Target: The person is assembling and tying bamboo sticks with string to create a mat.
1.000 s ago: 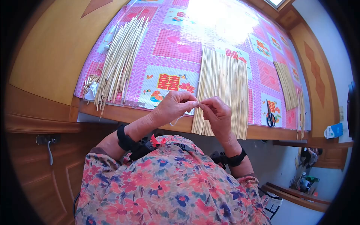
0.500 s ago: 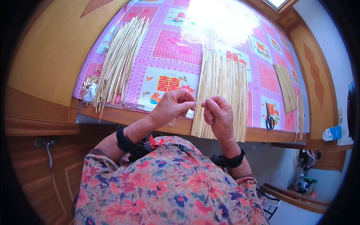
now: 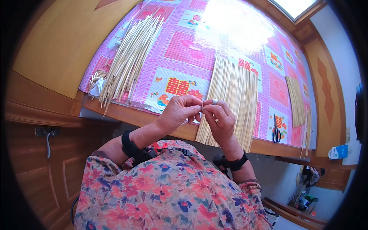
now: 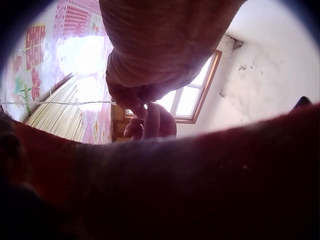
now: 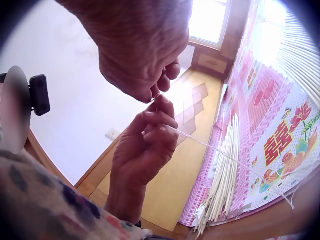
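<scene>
Both hands meet fingertip to fingertip above the table's front edge. My left hand (image 3: pixel 177 114) pinches a white thread (image 5: pixel 215 148) between thumb and forefinger; a length of it trails from those fingers toward the tabletop. Touching it, my right hand (image 3: pixel 220 119), with a ring (image 3: pixel 215 101) on one finger, pinches at the thread's end, which the fingertips mostly hide. Below and behind the right hand lies a flat mat of pale stalks (image 3: pixel 234 92), its near end overhanging the table edge.
Loose stalks (image 3: pixel 132 57) lie in a heap at left, beside short cut pieces and crumpled white paper (image 3: pixel 98 86). To the right are black-handled scissors (image 3: pixel 276 135) and a narrower stalk panel (image 3: pixel 295 101). A patterned pink cloth (image 3: pixel 188 46) covers the table.
Half a second ago the fingertips were slightly apart with a thin line stretched between them; now they are together again. The head view has shifted a little.
</scene>
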A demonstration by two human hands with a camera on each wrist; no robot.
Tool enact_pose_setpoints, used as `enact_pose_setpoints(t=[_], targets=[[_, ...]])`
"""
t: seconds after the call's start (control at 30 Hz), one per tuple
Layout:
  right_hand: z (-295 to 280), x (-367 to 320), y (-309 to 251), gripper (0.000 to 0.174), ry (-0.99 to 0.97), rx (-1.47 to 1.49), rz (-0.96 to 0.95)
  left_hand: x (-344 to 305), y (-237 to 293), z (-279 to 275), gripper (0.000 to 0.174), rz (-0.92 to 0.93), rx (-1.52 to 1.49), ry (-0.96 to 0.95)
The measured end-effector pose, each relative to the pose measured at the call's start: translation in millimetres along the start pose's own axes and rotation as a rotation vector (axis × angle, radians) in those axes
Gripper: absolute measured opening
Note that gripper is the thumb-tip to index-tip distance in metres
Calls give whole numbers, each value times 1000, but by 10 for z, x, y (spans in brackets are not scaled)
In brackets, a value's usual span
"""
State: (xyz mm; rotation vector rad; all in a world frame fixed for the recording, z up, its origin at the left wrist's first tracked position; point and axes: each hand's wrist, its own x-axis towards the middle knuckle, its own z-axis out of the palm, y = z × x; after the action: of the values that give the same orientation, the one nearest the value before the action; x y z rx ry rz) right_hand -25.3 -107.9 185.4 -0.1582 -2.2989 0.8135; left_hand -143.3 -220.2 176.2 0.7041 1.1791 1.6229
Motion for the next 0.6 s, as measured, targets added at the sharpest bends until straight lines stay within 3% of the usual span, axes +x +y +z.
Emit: enact_pose_setpoints(t=[0.4,0.6], targets=[[2,39,46,15,-5,-65,-133,14,64,-35,18,-125,-258,-77],[-3,11,26,16,33,-69,-65,63,32,-45,15,-134,-282,-16]])
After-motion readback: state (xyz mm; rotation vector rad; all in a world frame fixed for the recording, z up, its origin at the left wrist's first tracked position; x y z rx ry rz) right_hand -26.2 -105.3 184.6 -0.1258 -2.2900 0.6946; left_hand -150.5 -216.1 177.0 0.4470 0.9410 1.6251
